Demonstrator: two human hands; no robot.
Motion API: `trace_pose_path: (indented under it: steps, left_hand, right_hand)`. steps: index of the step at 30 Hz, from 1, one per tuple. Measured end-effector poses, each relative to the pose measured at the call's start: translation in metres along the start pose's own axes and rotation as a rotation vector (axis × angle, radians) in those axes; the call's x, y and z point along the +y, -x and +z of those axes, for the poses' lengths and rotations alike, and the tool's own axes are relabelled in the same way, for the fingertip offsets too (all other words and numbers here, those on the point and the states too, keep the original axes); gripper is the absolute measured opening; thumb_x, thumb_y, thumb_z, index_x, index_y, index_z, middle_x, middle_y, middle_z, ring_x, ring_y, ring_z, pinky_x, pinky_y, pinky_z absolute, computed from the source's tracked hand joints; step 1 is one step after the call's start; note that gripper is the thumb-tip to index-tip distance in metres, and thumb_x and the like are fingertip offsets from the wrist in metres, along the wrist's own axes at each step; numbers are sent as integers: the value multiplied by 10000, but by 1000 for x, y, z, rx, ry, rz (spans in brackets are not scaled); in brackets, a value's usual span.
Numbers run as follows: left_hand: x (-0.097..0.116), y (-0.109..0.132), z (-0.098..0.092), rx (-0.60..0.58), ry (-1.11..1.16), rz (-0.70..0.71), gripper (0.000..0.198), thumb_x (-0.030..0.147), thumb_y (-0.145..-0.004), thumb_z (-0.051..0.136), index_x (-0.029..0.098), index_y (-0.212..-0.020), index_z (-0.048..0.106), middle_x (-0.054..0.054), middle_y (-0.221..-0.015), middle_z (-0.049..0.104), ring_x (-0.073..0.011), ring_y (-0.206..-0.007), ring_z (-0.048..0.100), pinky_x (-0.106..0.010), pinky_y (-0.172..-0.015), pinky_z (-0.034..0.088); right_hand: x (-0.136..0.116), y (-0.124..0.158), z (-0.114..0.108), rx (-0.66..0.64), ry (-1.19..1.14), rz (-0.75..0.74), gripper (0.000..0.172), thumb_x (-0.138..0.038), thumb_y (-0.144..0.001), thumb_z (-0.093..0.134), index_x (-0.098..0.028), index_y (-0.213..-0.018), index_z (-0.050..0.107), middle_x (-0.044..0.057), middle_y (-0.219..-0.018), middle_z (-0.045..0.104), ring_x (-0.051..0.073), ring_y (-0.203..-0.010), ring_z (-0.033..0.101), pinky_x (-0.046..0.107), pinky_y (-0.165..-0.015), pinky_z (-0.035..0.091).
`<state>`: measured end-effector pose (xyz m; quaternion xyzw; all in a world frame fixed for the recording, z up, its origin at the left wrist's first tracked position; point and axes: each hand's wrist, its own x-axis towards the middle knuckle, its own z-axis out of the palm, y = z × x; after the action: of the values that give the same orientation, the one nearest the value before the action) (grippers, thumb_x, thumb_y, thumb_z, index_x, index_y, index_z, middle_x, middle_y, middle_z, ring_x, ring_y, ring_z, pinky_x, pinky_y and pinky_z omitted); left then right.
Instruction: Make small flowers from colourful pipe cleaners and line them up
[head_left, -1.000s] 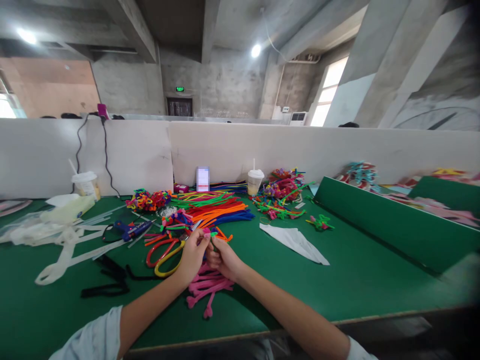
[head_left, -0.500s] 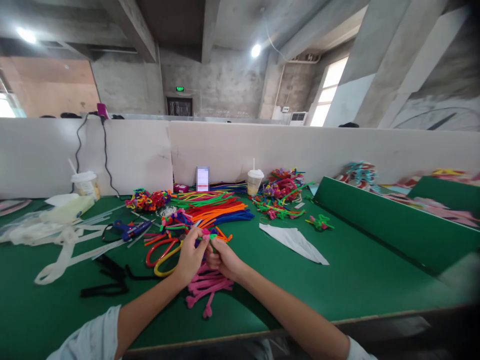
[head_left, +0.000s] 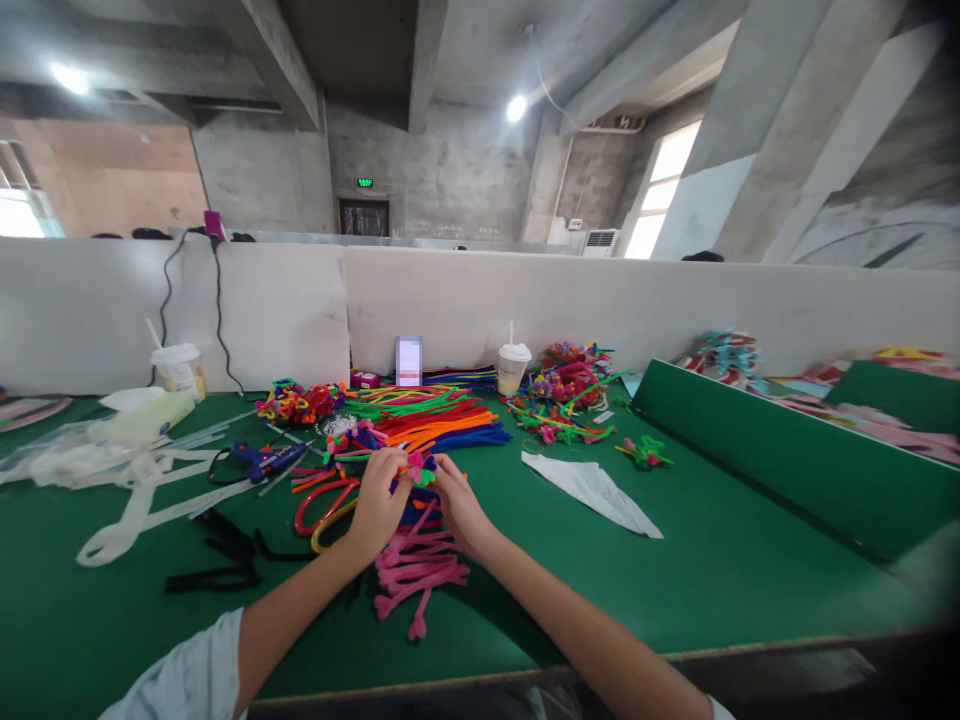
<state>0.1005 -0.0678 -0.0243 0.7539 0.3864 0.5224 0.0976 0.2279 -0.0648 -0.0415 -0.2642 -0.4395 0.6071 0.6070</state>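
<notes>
My left hand (head_left: 379, 508) and right hand (head_left: 459, 510) pinch a small pipe-cleaner bunch (head_left: 421, 472) between them, close to both. I can't tell its long way. Pink pipe cleaners (head_left: 416, 575) lie nearer me.

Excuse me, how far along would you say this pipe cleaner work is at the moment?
Done: twisted pipe-cleaner clusters look finished at the back of the green table. In hand: the left hand and right hand pinch a small multicoloured pipe-cleaner piece. Left: a large pile of straight pipe cleaners looks unshaped, and the pink pipe cleaners lie loose below the hands.
</notes>
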Motion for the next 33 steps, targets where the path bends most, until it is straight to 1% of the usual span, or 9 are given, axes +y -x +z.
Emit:
trace_pose_path:
  steps: [2, 4, 8, 12, 16, 20, 26, 29, 33]
  left_hand:
    - [-4, -1, -1, 28, -35, 39, 150, 281, -835, 427, 195, -762, 526, -55, -864, 564, -200, -880, 489, -332, -817, 371]
    - [-6, -1, -1, 43, -51, 64, 142, 274, -829, 439, 194, -755, 531, -52, -846, 565, -198, -856, 489, -328, -800, 375]
    - [-8, -2, 0, 27, -45, 66, 122, 242, -810, 451, 188, -769, 552, -54, -831, 559, -197, -837, 487, -321, -780, 385]
    - [-10, -3, -1, -40, 53, 30, 174, 203, -812, 406, 182, -796, 578, -57, -809, 563, -188, -810, 502, -302, -760, 397]
    - [-10, -4, -4, -82, 173, -54, 190, 215, -816, 403, 177, -781, 585, -53, -801, 588, -177, -791, 529, -274, -743, 406]
    - [-8, -5, -4, -76, 150, -79, 175, 260, -812, 440, 168, -754, 577, -46, -780, 597, -168, -765, 536, -258, -729, 407]
    - [-10, -4, -1, -109, 138, -138, 230, 305, -827, 410, 157, -718, 549, -20, -712, 567, -140, -682, 518, -233, -662, 416]
    - [-12, -4, 0, -122, 137, -142, 236, 308, -828, 409, 151, -733, 559, -28, -740, 584, -145, -712, 533, -240, -690, 424]
    - [-13, -3, 1, -142, 163, -163, 237, 313, -820, 419, 151, -792, 590, -45, -823, 628, -168, -798, 562, -261, -748, 433]
  right_hand:
    - [-2, 1, -1, 9, 63, -43, 224, -423, -706, 580, -211, -680, 513, -31, -653, 479, 110, -628, 451, 229, -631, 374]
    - [-4, 3, -1, -14, 122, -69, 253, -446, -717, 565, -210, -662, 494, -37, -615, 450, 108, -602, 430, 229, -616, 365]
    - [-10, 5, 1, -29, 249, -124, 220, -389, -723, 574, -204, -657, 476, -49, -600, 445, 97, -594, 411, 218, -603, 349]
    - [-13, 3, 0, -18, 309, -168, 183, -337, -753, 527, -198, -650, 467, -53, -589, 430, 97, -581, 398, 221, -591, 334]
    - [-12, 1, -2, -16, 358, -192, 181, -322, -758, 513, -196, -639, 460, -53, -583, 413, 100, -570, 379, 226, -576, 317]
    - [-11, 0, -3, -34, 407, -209, 195, -340, -765, 498, -198, -643, 440, -53, -580, 384, 102, -563, 364, 228, -562, 309]
    - [-12, -1, -7, -84, 484, -239, 220, -393, -778, 468, -200, -677, 435, -51, -593, 368, 105, -561, 353, 232, -552, 312]
    - [-14, -2, -8, -52, 525, -241, 228, -393, -782, 455, -200, -663, 430, -50, -590, 360, 106, -562, 348, 235, -554, 313]
    - [-13, -3, -8, 6, 538, -229, 250, -406, -780, 452, -200, -639, 429, -49, -573, 363, 106, -552, 352, 234, -546, 316]
